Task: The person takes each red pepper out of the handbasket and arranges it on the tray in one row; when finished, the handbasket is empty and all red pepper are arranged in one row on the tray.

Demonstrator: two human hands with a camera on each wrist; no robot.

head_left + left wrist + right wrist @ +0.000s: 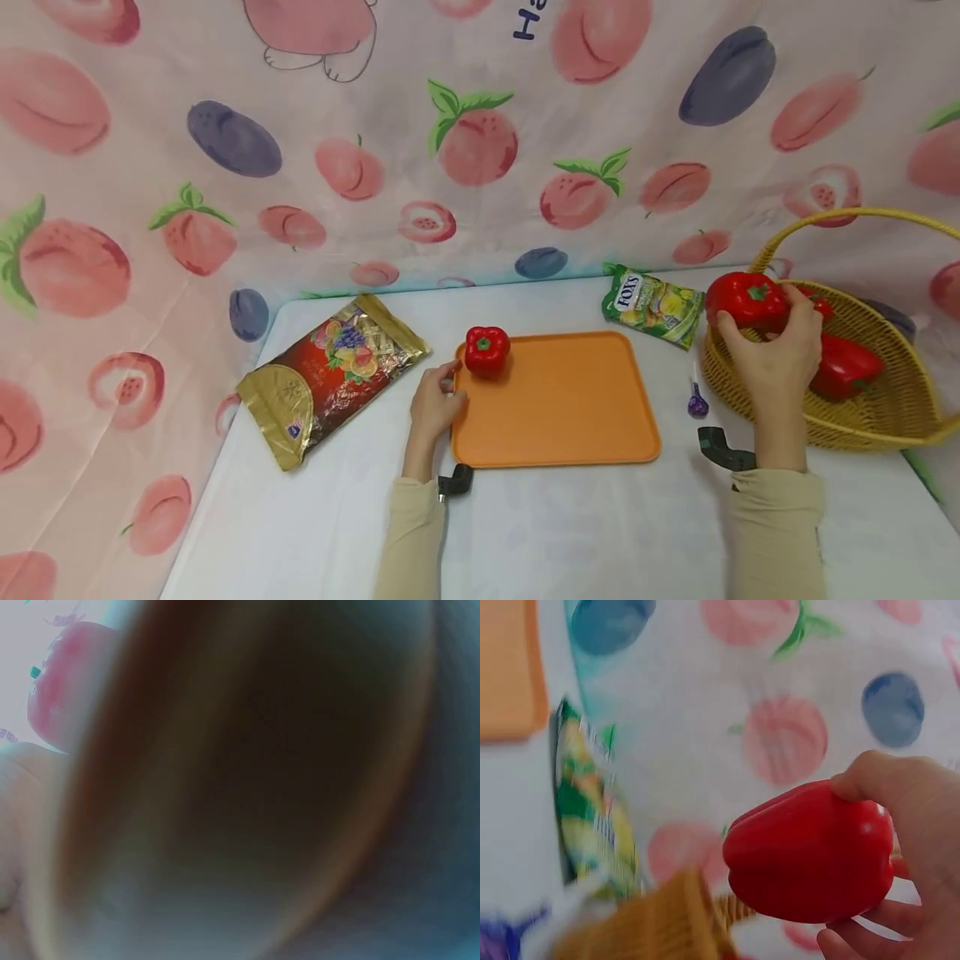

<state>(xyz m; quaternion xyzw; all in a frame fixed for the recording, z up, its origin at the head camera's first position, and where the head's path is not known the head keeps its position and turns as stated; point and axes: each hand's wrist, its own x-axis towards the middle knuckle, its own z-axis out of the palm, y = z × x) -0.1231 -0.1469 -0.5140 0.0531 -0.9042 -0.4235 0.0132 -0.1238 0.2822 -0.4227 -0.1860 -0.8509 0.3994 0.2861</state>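
My right hand (pixel 780 354) grips a red bell pepper (pixel 746 302) above the left rim of a yellow wicker basket (pixel 870 433). Thumb and fingers curl round this pepper (pixel 810 855) in the right wrist view. Inside the basket lies another red bell pepper (pixel 843 367), with a smaller red piece (pixel 821 307) partly hidden behind the hand. An orange tray (pixel 555 408) lies flat on the table, and my left hand (pixel 435 404) holds its left edge, thumb over the rim. A smaller red bell pepper (pixel 487 352) stands in the tray's upper left corner. A blurred shape fills most of the left wrist view.
A gold and brown fruit-print bag (pixel 333 379) lies left of the tray. Behind and right of the tray is a green FOX'S candy bag (pixel 654 305). A small purple-wrapped lollipop (pixel 697 404) lies beside the basket, whose tall handle (pixel 840 212) arches up. Fruit-print cloth hangs behind.
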